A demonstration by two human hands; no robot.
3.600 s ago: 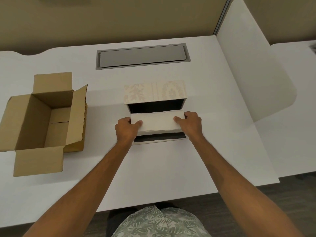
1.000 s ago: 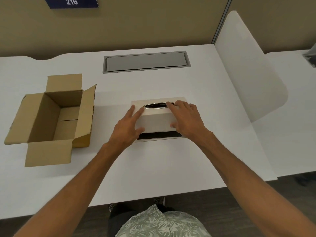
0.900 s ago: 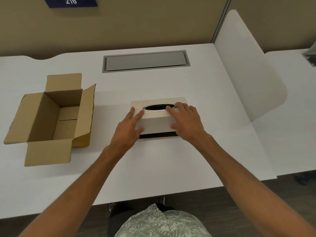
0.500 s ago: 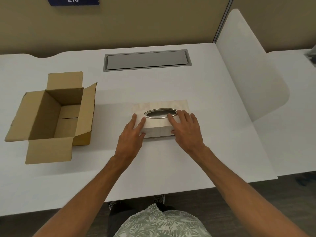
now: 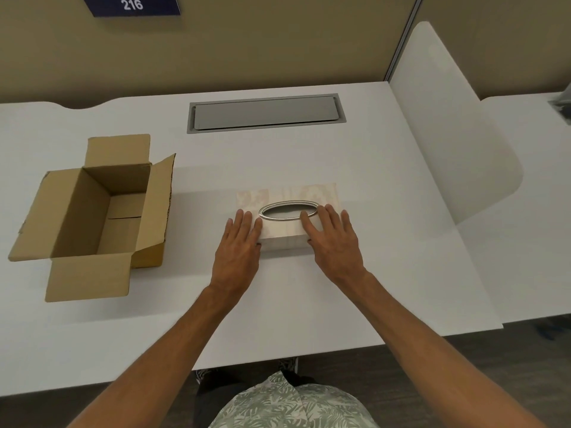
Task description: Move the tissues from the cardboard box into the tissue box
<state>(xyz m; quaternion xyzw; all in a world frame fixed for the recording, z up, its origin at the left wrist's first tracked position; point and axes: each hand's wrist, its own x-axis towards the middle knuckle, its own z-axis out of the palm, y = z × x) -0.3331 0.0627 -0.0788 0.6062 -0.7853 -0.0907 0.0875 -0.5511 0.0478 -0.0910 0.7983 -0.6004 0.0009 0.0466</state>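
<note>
On the white desk (image 5: 309, 304), the tissue box (image 5: 289, 216) is sitting closed, dead center, with both hands lying flat on its near corners. Left hand (image 5: 239, 247) and right hand (image 5: 332, 242) are both resting palm-down, fingers out and nearly together, gripping nothing. Cardboard box (image 5: 92, 211) is sitting open and looking empty off to the left, well apart.

A white table (image 5: 278, 304) is sitting against a tan partition wall (image 5: 278, 41) bearing a navy "216" sign (image 5: 133, 4), a white divider (image 5: 448, 134) standing alongside.
</note>
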